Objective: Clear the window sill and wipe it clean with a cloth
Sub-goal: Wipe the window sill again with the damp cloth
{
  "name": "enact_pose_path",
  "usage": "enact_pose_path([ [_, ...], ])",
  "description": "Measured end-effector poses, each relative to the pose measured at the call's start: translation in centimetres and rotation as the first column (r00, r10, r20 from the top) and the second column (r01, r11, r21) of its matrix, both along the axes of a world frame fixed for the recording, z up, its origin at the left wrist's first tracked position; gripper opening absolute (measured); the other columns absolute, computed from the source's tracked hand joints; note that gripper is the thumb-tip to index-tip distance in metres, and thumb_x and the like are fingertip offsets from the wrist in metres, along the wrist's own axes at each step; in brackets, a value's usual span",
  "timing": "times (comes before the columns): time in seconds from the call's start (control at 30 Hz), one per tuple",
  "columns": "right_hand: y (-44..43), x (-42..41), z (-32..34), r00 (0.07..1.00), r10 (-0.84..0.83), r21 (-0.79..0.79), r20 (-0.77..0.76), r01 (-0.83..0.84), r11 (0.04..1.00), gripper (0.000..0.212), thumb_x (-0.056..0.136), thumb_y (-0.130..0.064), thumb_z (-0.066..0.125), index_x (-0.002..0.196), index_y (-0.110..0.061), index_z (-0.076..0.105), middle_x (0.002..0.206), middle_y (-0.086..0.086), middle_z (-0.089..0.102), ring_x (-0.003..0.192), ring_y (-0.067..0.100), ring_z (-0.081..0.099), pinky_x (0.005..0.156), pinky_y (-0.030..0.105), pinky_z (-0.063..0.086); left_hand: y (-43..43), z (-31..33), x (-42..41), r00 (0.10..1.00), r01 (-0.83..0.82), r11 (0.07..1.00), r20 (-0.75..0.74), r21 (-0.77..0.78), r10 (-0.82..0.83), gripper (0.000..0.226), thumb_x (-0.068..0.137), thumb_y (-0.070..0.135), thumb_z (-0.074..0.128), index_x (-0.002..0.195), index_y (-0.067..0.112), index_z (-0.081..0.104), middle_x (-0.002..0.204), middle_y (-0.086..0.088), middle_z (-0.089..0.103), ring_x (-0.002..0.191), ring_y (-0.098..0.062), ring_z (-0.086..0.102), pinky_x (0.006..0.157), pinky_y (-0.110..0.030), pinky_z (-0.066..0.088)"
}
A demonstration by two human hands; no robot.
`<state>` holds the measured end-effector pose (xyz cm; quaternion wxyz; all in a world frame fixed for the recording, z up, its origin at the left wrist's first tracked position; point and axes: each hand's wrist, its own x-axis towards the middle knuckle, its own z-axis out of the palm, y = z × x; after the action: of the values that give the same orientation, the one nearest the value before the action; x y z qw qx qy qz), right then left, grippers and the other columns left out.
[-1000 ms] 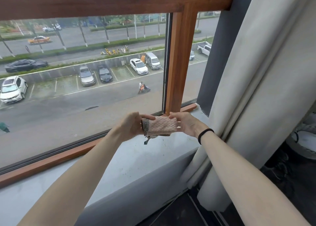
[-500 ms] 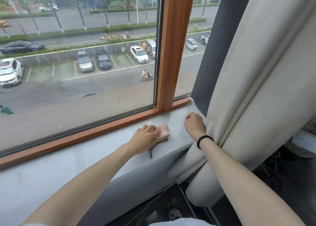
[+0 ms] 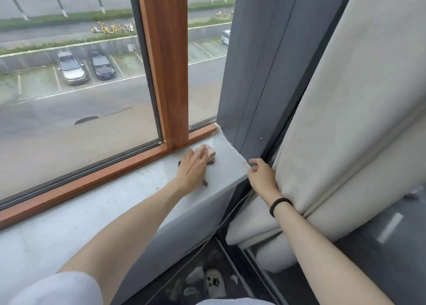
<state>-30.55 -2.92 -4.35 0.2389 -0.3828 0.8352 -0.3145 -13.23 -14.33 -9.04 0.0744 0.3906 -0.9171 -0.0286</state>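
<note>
No writing or label can be read on anything here, and no container is on the sill. The left hand (image 3: 192, 168) lies flat on the pink cloth (image 3: 210, 153), fingers stretched out and close together, pressing it down on the grey window sill (image 3: 92, 212). Only the far end of the cloth shows past the fingertips, with its dark trim peeking out at both sides of the hand. The cloth is near the right end of the sill, just beside the foot of the wooden window post (image 3: 168, 62) and near the wooden bottom rail (image 3: 92, 180).

The right hand (image 3: 261, 176) is at the front right corner of the sill, where the sill meets the dark grey wall panel (image 3: 253, 62). Its fingers are curled, and they touch the fold of the pale curtain (image 3: 345, 120); whether they pinch the curtain I cannot tell. A black band (image 3: 280, 205) sits on this wrist.

To the left of the cloth the sill surface is bare and open along its whole length.
</note>
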Motion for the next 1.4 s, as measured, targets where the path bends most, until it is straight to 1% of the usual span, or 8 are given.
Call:
enact_pose_path([
  [0.17, 1.0, -2.2, -1.5, 0.985, -0.02, 0.1, -0.173, 0.038, 0.994, 0.048, 0.09, -0.023, 0.051, 0.048, -0.016, 0.031, 0.045, 0.001, 0.032, 0.05, 0.023, 0.035, 0.051, 0.033, 0.025, -1.5, -1.2, -2.6, 0.958, 0.287, 0.954, 0.035, -0.085, -0.285, 0.06, 0.061, -0.007, 0.062, 0.119, 0.007, 0.052, 0.129, -0.012, 0.051, 0.081, -0.033, 0.05, 0.066, -0.039, 0.048],
  [0.33, 0.4, -3.8, -1.7, 0.99, -0.096, 0.143, -0.101, 0.11, 0.984, 0.041, 0.09, -0.034, 0.058, 0.061, -0.01, 0.043, 0.059, 0.008, 0.046, 0.065, 0.027, 0.044, 0.057, 0.032, 0.022, -5.3, 0.2, -5.1, 0.994, 0.055, 0.996, 0.099, -0.071, -0.047, 0.046, 0.084, -0.002, 0.036, 0.13, 0.002, 0.043, 0.135, -0.019, 0.043, 0.103, -0.034, 0.044, 0.083, -0.041, 0.041],
  [0.6, -0.3, -3.4, -1.7, 0.999, -0.042, 0.105, -0.032, 0.045, 0.993, 0.042, 0.091, -0.027, 0.06, 0.119, 0.004, 0.054, 0.111, 0.017, 0.062, 0.11, 0.032, 0.054, 0.077, 0.024, 0.034, -5.6, -1.7, -3.8, 0.955, 0.291, 0.954, 0.074, -0.072, -0.286, 0.05, 0.078, -0.005, 0.044, 0.124, 0.015, 0.042, 0.131, -0.004, 0.045, 0.093, -0.027, 0.041, 0.07, -0.044, 0.047],
  [0.73, -0.8, -2.9, -2.0, 0.997, -0.074, 0.094, -0.015, 0.075, 0.993, 0.038, 0.091, -0.03, 0.058, 0.108, 0.004, 0.056, 0.104, 0.017, 0.061, 0.102, 0.034, 0.055, 0.077, 0.03, 0.037, -4.7, -0.3, -6.1, 0.999, 0.04, 0.999, -0.028, -0.028, -0.04, 0.043, 0.086, -0.003, 0.038, 0.125, 0.01, 0.049, 0.129, -0.013, 0.049, 0.098, -0.032, 0.045, 0.082, -0.038, 0.038],
  [0.9, -1.1, -2.5, -1.9, 0.994, -0.091, 0.09, -0.056, 0.096, 0.991, 0.032, 0.094, -0.028, 0.054, 0.093, 0.003, 0.056, 0.092, 0.015, 0.059, 0.094, 0.034, 0.057, 0.071, 0.028, 0.034, 1.2, -1.6, -4.2, 0.808, 0.577, 0.809, -0.068, -0.115, -0.586, 0.046, 0.07, -0.009, 0.057, 0.109, 0.016, 0.056, 0.119, -0.004, 0.056, 0.076, -0.022, 0.042, 0.071, -0.034, 0.043],
  [1.1, -0.8, -2.9, -1.5, 0.993, -0.102, 0.048, -0.062, 0.105, 0.993, 0.035, 0.095, -0.029, 0.053, 0.11, 0.003, 0.054, 0.112, 0.018, 0.058, 0.111, 0.035, 0.052, 0.091, 0.034, 0.039, -4.4, -1.8, -4.4, 0.974, 0.17, 0.985, -0.146, -0.041, -0.174, 0.046, 0.076, -0.01, 0.046, 0.113, 0.013, 0.061, 0.125, -0.009, 0.059, 0.075, -0.021, 0.03, 0.064, -0.036, 0.04],
  [1.27, -0.7, -2.5, -1.5, 0.988, -0.098, 0.063, -0.121, 0.107, 0.992, 0.031, 0.096, -0.027, 0.05, 0.097, 0.003, 0.055, 0.1, 0.019, 0.061, 0.097, 0.035, 0.056, 0.071, 0.029, 0.031, 1.5, -2.8, -4.9, 0.828, 0.556, 0.828, -0.04, -0.069, -0.559, 0.039, 0.083, 0.006, 0.032, 0.114, 0.022, 0.049, 0.129, -0.001, 0.049, 0.088, -0.024, 0.044, 0.077, -0.035, 0.041],
  [1.4, -0.6, -2.6, -1.4, 0.989, -0.077, 0.062, -0.123, 0.085, 0.995, 0.029, 0.097, -0.026, 0.048, 0.092, 0.002, 0.054, 0.099, 0.018, 0.059, 0.096, 0.035, 0.054, 0.072, 0.029, 0.032, -4.6, -2.2, -4.1, 0.939, 0.312, 0.95, -0.147, -0.013, -0.31, 0.041, 0.083, -0.002, 0.057, 0.114, 0.024, 0.063, 0.13, 0.001, 0.055, 0.08, -0.021, 0.035, 0.072, -0.034, 0.041],
])
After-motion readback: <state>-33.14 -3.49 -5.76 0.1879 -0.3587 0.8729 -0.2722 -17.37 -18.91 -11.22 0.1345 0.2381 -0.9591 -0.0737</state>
